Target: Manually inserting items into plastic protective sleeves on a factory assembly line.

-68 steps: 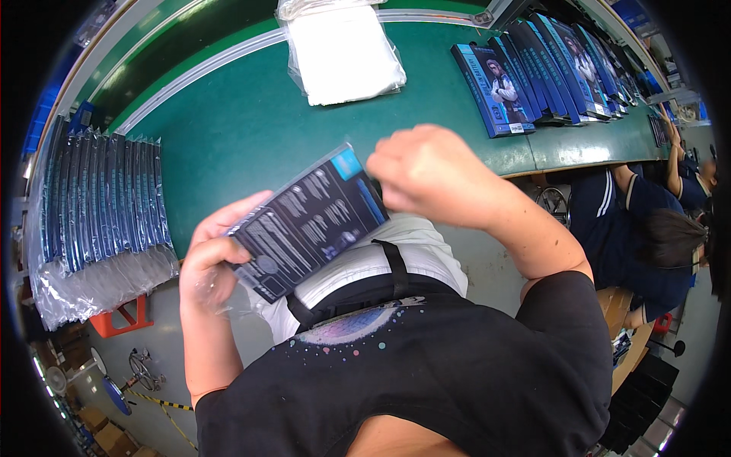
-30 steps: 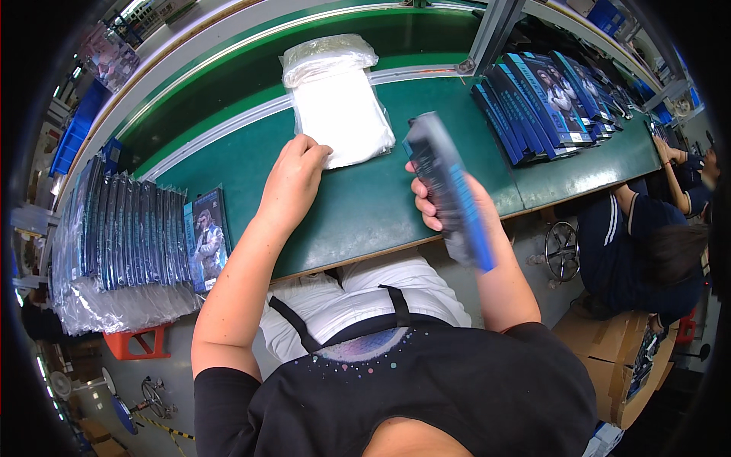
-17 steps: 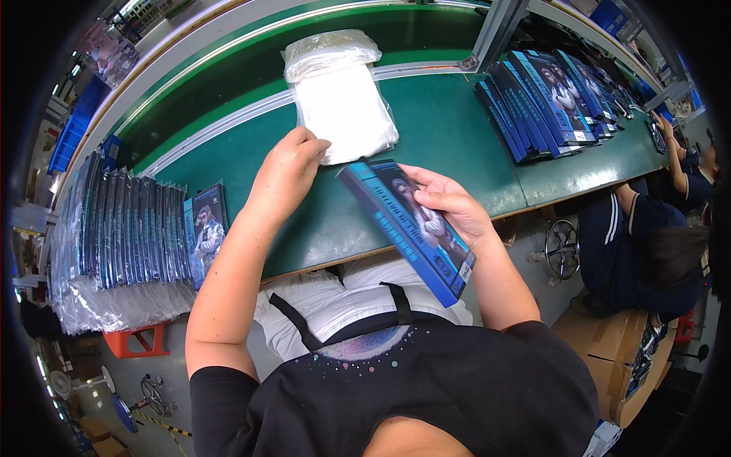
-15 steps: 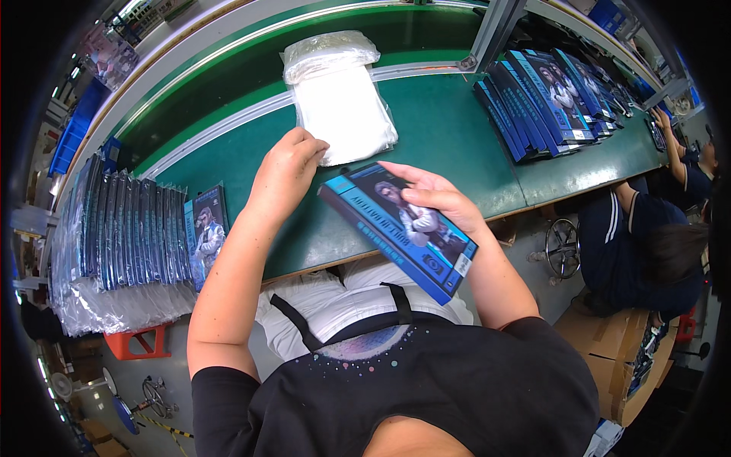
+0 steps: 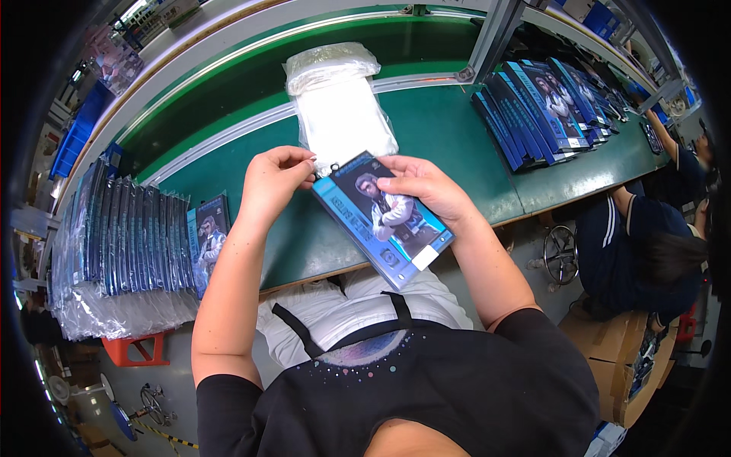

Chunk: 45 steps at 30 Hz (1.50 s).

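My right hand [image 5: 428, 186] grips a flat blue and black box [image 5: 381, 217] by its far right side, thumb on the printed front that shows a figure. The box is tilted above the near edge of the green table. My left hand [image 5: 276, 183] is closed in a pinch by the box's far left corner. Its fingertips are at the near end of a stack of clear plastic bags [image 5: 343, 118] lying flat on the table. Whether a bag's edge is between them is too small to make out.
At left stands a row of bagged boxes [image 5: 137, 236], above loose plastic and a red stool [image 5: 135, 350]. More boxes [image 5: 533, 114] lean in rows at the right of the green table [image 5: 449, 122]. A co-worker [image 5: 647, 244] sits at far right near an open carton [image 5: 609, 358].
The box has swung up and left, its printed front turned more toward me. My left hand has shifted slightly left and nearer to me, still pinched beside the bags.
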Each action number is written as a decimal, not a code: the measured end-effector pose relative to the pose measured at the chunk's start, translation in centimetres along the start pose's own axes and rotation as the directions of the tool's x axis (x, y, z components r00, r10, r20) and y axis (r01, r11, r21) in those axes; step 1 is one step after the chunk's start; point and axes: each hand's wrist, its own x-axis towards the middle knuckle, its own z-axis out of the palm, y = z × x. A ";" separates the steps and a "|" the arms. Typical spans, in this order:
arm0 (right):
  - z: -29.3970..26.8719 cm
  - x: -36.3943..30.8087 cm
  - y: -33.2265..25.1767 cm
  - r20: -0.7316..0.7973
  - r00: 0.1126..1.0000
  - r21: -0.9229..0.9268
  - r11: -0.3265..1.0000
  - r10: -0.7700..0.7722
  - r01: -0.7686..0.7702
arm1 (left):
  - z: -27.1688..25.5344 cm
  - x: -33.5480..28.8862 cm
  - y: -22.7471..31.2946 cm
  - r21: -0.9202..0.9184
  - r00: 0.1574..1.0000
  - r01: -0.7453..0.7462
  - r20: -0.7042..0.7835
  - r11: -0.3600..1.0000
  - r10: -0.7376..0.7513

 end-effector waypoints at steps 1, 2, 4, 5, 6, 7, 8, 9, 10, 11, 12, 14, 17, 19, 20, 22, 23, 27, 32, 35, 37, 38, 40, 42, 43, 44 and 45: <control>-0.3 0.1 0.1 -0.040 0.999 -0.024 1.000 -0.020 0.019 | 0.0 0.0 0.2 0.068 1.000 -0.016 0.016 0.998 0.015; -0.3 0.1 0.3 -0.088 0.994 -0.034 0.998 -0.064 0.062 | 0.0 -0.1 0.3 0.136 0.999 -0.033 0.033 0.990 0.029; 0.1 -0.2 0.8 -0.178 0.972 -0.062 0.987 -0.155 0.146 | 0.1 -0.2 0.3 0.223 0.995 -0.096 0.054 0.970 0.086; 0.4 -0.3 1.0 -0.165 0.969 -0.062 0.983 -0.182 0.174 | 0.1 -0.5 0.2 0.243 0.990 -0.140 0.059 0.960 0.130; 0.4 -0.3 1.6 -0.169 0.965 -0.120 0.976 -0.199 0.180 | 0.1 -0.8 0.0 0.263 0.983 -0.184 0.064 0.947 0.173; 0.4 -0.3 2.4 -0.198 0.952 -0.164 0.966 -0.232 0.202 | 0.3 -1.2 0.2 0.322 0.963 -0.270 0.069 0.907 0.262; 0.7 -0.4 2.9 -0.225 0.937 -0.211 0.952 -0.269 0.223 | 0.5 -1.8 0.3 0.376 0.933 -0.354 0.079 0.856 0.351; 1.1 -0.8 2.8 -0.236 0.940 -0.189 0.960 -0.247 0.205 | 0.7 -2.5 0.3 0.428 0.895 -0.432 0.092 0.794 0.437; 1.2 -0.9 3.0 -0.272 0.923 -0.221 0.951 -0.273 0.217 | 0.9 -3.1 0.2 0.421 0.880 -0.467 0.133 0.778 0.456; 1.3 -0.9 3.0 -0.292 0.927 -0.195 0.964 -0.235 0.183 | 0.9 -3.8 0.0 0.416 0.863 -0.501 0.174 0.759 0.474; 1.3 -1.0 2.9 -0.311 0.930 -0.167 0.975 -0.196 0.149 | 0.8 -4.6 -0.3 0.409 0.844 -0.534 0.214 0.740 0.491; 1.6 -1.2 3.0 -0.348 0.918 -0.149 0.978 -0.191 0.147 | 0.4 -6.2 -0.6 0.281 0.909 -0.405 0.227 0.870 0.350; 2.7 -1.9 3.6 -0.365 0.916 -0.076 0.986 -0.168 0.150 | 1.1 -7.4 -2.1 -0.248 1.000 -0.008 0.001 0.969 0.009; 4.2 -2.2 3.9 -0.275 0.952 -0.092 0.989 -0.137 0.116 | 1.6 -8.0 -3.1 -0.625 0.983 0.144 0.001 0.767 -0.184; 4.9 -2.1 4.1 -0.223 0.969 -0.126 0.989 -0.104 0.077 | 2.9 -8.4 -3.0 -0.761 0.979 0.107 -0.031 0.640 -0.200; 4.5 -1.2 5.1 -0.129 0.990 -0.371 0.929 -0.053 0.001 | 3.1 -9.1 -3.4 -0.891 0.943 0.235 0.112 0.388 -0.313; 4.2 -0.8 4.7 -0.126 0.990 -0.475 0.872 0.061 -0.114 | 2.7 -8.8 -4.0 -0.903 0.936 0.243 0.122 0.356 -0.330; 5.2 -2.6 2.0 0.271 0.960 -0.523 0.848 0.068 0.087 | -0.7 -8.3 -3.0 -0.946 0.947 0.168 0.076 0.278 -0.313; 6.8 -2.4 0.9 0.273 0.893 -0.740 0.516 -0.357 0.432 | 2.8 -10.4 0.6 -0.840 0.982 0.151 0.068 0.521 -0.175; 7.1 -3.5 -0.5 0.260 0.720 -0.765 0.318 -0.643 0.560 | 3.5 -11.9 2.7 -0.803 0.914 0.313 0.399 0.507 0.068; 7.9 -4.8 -1.5 0.165 0.529 -0.711 0.271 -0.832 0.648 | 3.1 -12.1 2.7 -0.752 0.811 0.371 0.548 0.544 0.205; 8.0 -5.4 -2.3 0.206 0.396 -0.716 0.138 -0.895 0.685 | 2.6 -12.0 2.1 -0.717 0.801 0.386 0.572 0.580 0.175; 7.7 -6.1 -2.1 0.169 0.389 -0.660 0.189 -0.906 0.727 | 1.8 -11.8 1.2 -0.638 0.778 0.419 0.619 0.646 0.107; 8.5 -6.0 -2.4 0.301 0.586 -0.793 0.144 -0.752 0.592 | 2.6 -11.4 1.8 -0.709 0.834 0.485 0.552 0.512 -0.025; 8.9 -5.3 -1.8 0.419 0.616 -0.764 0.108 -0.667 0.636 | 2.7 -11.3 1.9 -0.737 0.796 0.547 0.605 0.397 0.026; 9.1 -5.1 -0.8 0.477 0.695 -0.734 0.191 -0.538 0.651 | 3.0 -11.1 1.8 -0.738 0.749 0.613 0.656 0.281 0.088; 9.5 -4.8 0.7 0.513 0.700 -0.737 0.164 -0.496 0.656 | 3.2 -11.0 0.2 -0.759 0.764 0.619 0.642 0.204 0.070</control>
